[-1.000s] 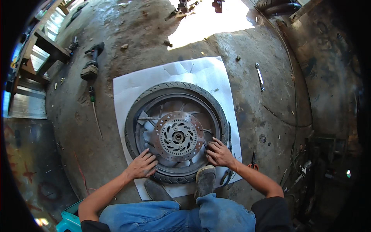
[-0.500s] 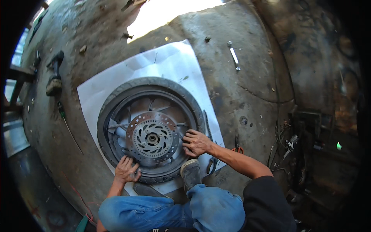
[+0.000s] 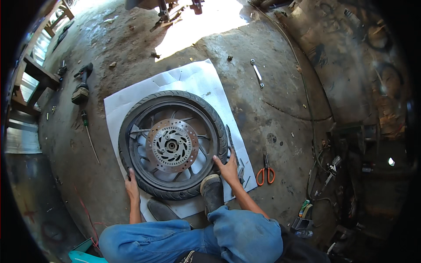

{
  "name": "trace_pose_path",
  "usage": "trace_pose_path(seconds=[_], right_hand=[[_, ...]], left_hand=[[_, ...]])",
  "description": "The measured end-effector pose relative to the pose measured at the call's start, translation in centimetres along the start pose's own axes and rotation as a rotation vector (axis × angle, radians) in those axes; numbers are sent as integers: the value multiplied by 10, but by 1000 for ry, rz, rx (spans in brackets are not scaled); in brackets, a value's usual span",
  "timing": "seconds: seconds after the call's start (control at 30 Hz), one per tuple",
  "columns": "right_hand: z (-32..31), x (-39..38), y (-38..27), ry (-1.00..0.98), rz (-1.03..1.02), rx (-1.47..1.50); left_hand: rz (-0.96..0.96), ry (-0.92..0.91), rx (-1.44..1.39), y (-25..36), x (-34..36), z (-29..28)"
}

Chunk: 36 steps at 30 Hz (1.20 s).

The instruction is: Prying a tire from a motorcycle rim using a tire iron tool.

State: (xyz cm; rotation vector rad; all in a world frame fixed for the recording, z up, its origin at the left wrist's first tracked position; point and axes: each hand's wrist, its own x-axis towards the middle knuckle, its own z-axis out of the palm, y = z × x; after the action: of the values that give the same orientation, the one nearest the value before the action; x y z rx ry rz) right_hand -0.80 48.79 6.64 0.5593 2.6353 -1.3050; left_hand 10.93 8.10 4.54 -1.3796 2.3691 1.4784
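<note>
A motorcycle wheel (image 3: 218, 140) with a black tyre and a drilled brake disc (image 3: 190, 154) lies flat before me, disc side up, on a white sheet (image 3: 115, 106). My left hand (image 3: 132, 187) is at the tyre's lower left edge, its thumb up along the side and the other fingers mostly hidden. Across the wheel, my right hand (image 3: 227, 170) grips the tyre's lower right, thumb over the top and fingers round the outer side. A dark curved tool (image 3: 229, 136) lies on the sheet just beyond those fingers. My right shoe (image 3: 212, 191) stands against the tyre's near edge.
Orange-handled scissors (image 3: 265, 174) and a double-ended wrench (image 3: 257, 73) lie on the floor to the right. To the left are a cordless power tool (image 3: 81, 87) and a green-handled screwdriver (image 3: 90, 137). Cables and clutter line the right wall.
Both hands have left the upper face of the wheel for the tyre's outer sides, the left one further left and the right one outward. The view has also shifted slightly.
</note>
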Motion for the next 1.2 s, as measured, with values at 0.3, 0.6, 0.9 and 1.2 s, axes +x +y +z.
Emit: trace_pose_path(seconds=[0.3,0.6,0.9,1.2], right_hand=[[-8,28,19,-603,526,470],[16,10,23,-564,535,899],[8,4,25,-486,430,859],[9,0,22,-420,373,724]], left_hand=[[-248,-340,-439,16,18,-20],[-165,-437,-566,8,14,-22],[-54,-135,-615,-1,4,13],[-44,-253,-560,12,0,10]])
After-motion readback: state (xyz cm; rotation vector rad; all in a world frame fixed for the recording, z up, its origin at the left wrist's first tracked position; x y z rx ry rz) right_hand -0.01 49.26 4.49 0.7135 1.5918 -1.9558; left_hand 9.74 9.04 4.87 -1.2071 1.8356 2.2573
